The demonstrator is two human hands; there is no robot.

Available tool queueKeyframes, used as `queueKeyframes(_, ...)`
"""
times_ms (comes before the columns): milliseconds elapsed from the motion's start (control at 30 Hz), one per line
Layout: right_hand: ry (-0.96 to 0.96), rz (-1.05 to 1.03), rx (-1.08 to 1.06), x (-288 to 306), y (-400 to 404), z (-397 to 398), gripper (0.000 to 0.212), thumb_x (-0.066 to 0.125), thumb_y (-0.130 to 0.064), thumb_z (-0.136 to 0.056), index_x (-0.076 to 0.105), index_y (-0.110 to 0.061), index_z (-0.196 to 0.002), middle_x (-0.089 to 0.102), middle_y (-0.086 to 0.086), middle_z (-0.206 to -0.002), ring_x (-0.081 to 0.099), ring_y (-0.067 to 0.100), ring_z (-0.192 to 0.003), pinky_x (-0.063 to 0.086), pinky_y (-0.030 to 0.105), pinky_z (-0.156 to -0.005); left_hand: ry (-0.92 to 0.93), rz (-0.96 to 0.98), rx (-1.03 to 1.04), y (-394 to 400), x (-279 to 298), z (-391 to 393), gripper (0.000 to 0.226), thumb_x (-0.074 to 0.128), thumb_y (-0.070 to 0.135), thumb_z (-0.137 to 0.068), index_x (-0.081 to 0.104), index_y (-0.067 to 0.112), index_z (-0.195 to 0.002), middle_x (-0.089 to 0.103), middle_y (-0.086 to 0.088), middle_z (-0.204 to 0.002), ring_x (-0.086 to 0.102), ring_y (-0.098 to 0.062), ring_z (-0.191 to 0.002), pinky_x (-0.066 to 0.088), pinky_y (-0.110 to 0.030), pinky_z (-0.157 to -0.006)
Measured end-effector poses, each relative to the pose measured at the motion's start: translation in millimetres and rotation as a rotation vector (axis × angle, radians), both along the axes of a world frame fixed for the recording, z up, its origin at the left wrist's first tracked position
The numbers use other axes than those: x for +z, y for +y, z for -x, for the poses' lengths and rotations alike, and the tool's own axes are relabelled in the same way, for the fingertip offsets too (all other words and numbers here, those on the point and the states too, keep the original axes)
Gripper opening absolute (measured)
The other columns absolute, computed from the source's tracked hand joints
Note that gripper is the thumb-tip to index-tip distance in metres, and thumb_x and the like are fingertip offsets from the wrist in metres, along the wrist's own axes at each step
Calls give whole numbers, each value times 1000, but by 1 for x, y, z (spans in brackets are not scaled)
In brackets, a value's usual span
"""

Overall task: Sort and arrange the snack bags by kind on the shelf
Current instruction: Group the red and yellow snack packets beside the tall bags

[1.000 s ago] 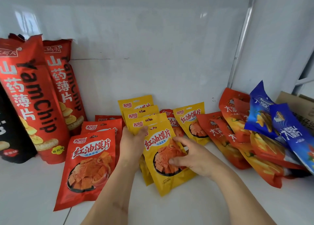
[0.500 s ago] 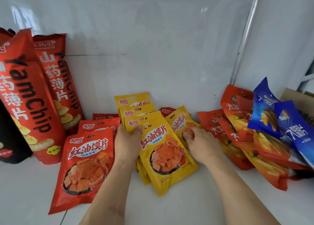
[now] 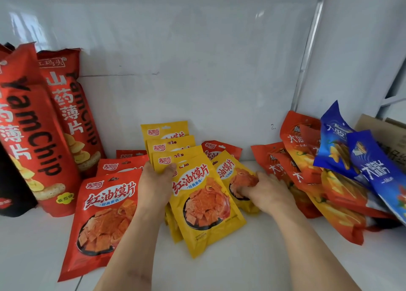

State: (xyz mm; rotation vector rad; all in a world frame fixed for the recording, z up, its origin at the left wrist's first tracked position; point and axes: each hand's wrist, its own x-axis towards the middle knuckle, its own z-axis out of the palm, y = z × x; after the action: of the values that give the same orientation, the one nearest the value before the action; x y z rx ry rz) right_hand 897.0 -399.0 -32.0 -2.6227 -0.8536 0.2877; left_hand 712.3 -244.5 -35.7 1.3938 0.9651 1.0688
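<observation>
A stack of yellow snack bags [image 3: 204, 202] leans at the shelf's middle. My left hand [image 3: 156, 183] holds the stack's left edge, thumb on the front bag's top. To the right, my right hand [image 3: 267, 194] grips a separate yellow snack bag [image 3: 230, 172] that lies tilted. Behind it stands a red bag of the same brand [image 3: 219, 149]. A row of red snack bags [image 3: 105, 213] lies left of the stack. Tall red yam chip bags [image 3: 33, 137] stand at the far left.
Orange-red chip bags [image 3: 307, 159] and blue chip bags [image 3: 373, 165] are piled at the right. A black bag [image 3: 13, 194] stands at the left edge. A cardboard box [image 3: 386, 134] sits behind the blue bags. The white back wall [image 3: 208, 71] closes the shelf.
My right hand left the front yellow bag, moved right and took hold of the separate yellow bag, which has tipped over toward the right. My left hand stays on the stack.
</observation>
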Motion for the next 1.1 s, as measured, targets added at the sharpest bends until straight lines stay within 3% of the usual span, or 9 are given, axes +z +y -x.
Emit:
queueKeyframes(267, 102, -86, -56, -4, -14, -9, 110, 72, -83, -52, 47, -18, -137, 55, 6, -138, 54, 29, -124, 47, 41, -99, -4, 0, -36, -4, 3, 4, 18, 66, 30, -96, 64, 30, -114, 77, 7, -100, 76, -15, -81, 64, -45, -73)
queueKeyframes(467, 130, -249, -65, -7, -26, -14, 87, 67, -88, -47, 66, -24, -107, 71, -2, -104, 66, 23, -97, 52, 38, -85, 15, -30, -38, -6, 5, 3, 23, 67, 34, -95, 61, 32, -118, 75, 9, -104, 75, -14, -86, 63, -41, -73)
queueKeyframes(567, 177, -373, -82, 0, -34, -14, 73, 70, -77, -60, 66, -22, -108, 68, -2, -103, 64, 25, -103, 47, 35, -83, 24, -47, -26, -8, 6, 3, 23, 66, 34, -96, 59, 30, -117, 73, 10, -103, 73, -12, -86, 59, -30, -63)
queueKeyframes(633, 211, -450, -56, 6, -40, -12, 60, 75, -65, -70, 65, -23, -112, 63, -4, -103, 62, 25, -106, 41, 31, -82, 24, -38, -17, -8, 6, 3, 22, 65, 33, -96, 58, 30, -117, 73, 9, -104, 73, -12, -85, 60, -31, -64)
queueKeyframes(700, 270, -498, 7, 15, -47, -5, 43, 77, -58, -72, 63, -27, -100, 62, -9, -97, 61, 15, -93, 40, 29, -78, 25, -27, -7, -7, 5, 4, 23, 65, 33, -96, 58, 30, -117, 73, 9, -105, 74, -12, -85, 61, -32, -65)
queueKeyframes(800, 355, -403, 183, 22, -51, 7, 49, 79, -61, -59, 68, -28, -93, 71, -19, -90, 65, -1, -80, 46, 19, -69, 29, -33, 3, -6, 5, 4, 23, 65, 32, -96, 58, 28, -118, 73, 10, -104, 73, -10, -84, 56, -24, -58)
queueKeyframes(867, 404, -288, 295, 21, -48, 17, 51, 84, -56, -57, 69, -26, -97, 75, -17, -88, 68, -5, -80, 53, 17, -73, 22, -26, 8, -5, 4, 4, 23, 66, 34, -96, 58, 28, -117, 73, 9, -105, 73, -11, -86, 59, -28, -63)
queueKeyframes(967, 367, -147, 392, 17, -39, 31, 55, 87, -59, -56, 68, -29, -98, 75, -16, -94, 69, 2, -89, 55, 29, -88, 7, 8, 10, -5, 4, 3, 27, 67, 38, -94, 58, 29, -117, 74, 8, -107, 74, -16, -90, 62, -44, -79)
queueKeyframes(1100, 217, -32, 413, 11, -28, 40, 72, 74, -77, -49, 62, -35, -106, 70, -19, -103, 64, 3, -96, 52, 29, -90, -18, 25, 10, -8, 6, 2, 26, 63, 40, -97, 53, 27, -117, 72, 6, -106, 75, -19, -88, 63, -41, -72)
